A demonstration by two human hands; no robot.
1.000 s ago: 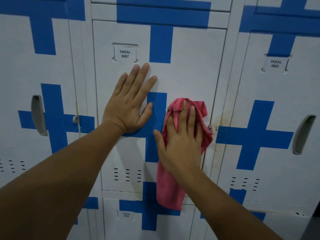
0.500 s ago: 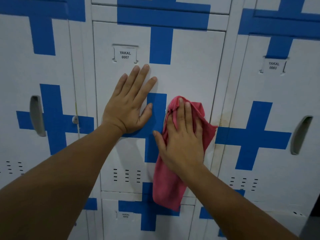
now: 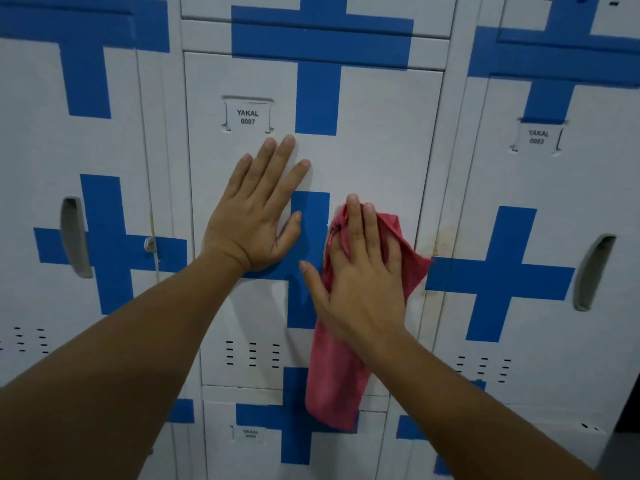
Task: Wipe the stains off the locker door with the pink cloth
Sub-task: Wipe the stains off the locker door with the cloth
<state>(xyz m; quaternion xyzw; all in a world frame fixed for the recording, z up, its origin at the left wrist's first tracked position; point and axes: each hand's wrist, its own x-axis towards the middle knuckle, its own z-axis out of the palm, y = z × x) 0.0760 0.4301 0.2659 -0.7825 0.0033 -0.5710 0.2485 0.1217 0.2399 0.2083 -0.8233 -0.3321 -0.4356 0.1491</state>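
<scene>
The white locker door [image 3: 374, 157] labelled YAKAL 0007 fills the middle, with blue cross stripes. My left hand [image 3: 256, 213] lies flat on it, fingers spread, holding nothing. My right hand [image 3: 360, 271] presses the pink cloth [image 3: 336, 382] against the door's right side near its edge; the cloth's lower end hangs down loose. Brownish stains [image 3: 440, 240] show on the frame strip just right of the cloth. The door's handle is hidden behind the cloth and hand.
A locker [image 3: 86, 202] with a grey recessed handle [image 3: 74, 237] and a small lock [image 3: 150, 244] stands at left. Locker 0003 [image 3: 536, 136] at right has a handle [image 3: 592, 271]. A lower locker door [image 3: 294, 441] sits beneath.
My right hand and the pink cloth have slid slightly up and right along the door's right edge, covering the lock there. My left hand has stayed flat in place.
</scene>
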